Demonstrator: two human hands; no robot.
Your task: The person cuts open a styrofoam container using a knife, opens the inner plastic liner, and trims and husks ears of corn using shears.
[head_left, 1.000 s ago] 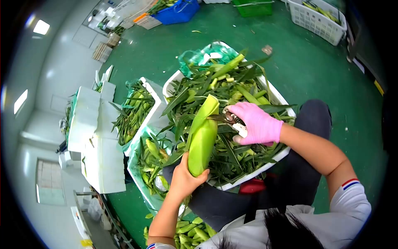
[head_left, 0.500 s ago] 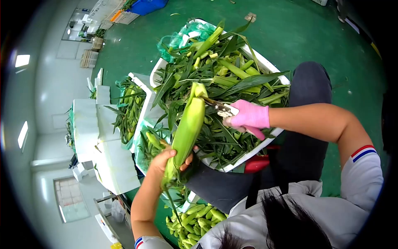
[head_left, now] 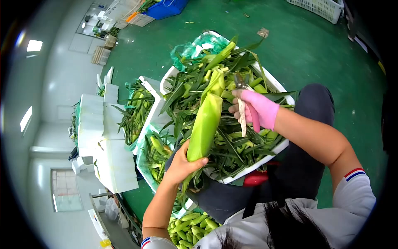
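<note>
My left hand (head_left: 187, 163) is wrapped round the lower part of an ear of corn (head_left: 204, 126), which is still in its green husk. The ear tilts up and away over a box of leaves. Just beyond its top end is a pale green stalk piece (head_left: 216, 81); whether it is still joined to the ear I cannot tell. In a pink glove, my right hand (head_left: 258, 108) grips pruning shears (head_left: 241, 111) with a white and a pink handle. Their dark blades point away, to the right of the stalk piece, and do not touch the ear.
Beneath my hands a white foam box (head_left: 277, 83) is heaped with corn leaves and stalks (head_left: 232, 141). Husked-on ears (head_left: 191, 228) are piled by my lap. More boxes (head_left: 114, 145) stand left; a blue crate (head_left: 168, 8) and white basket (head_left: 317, 9) stand farther off.
The shears have come away from the ear's top end and turned, handles now pointing down. The top end now looks cut across. My left hand and the ear have shifted right in view.
</note>
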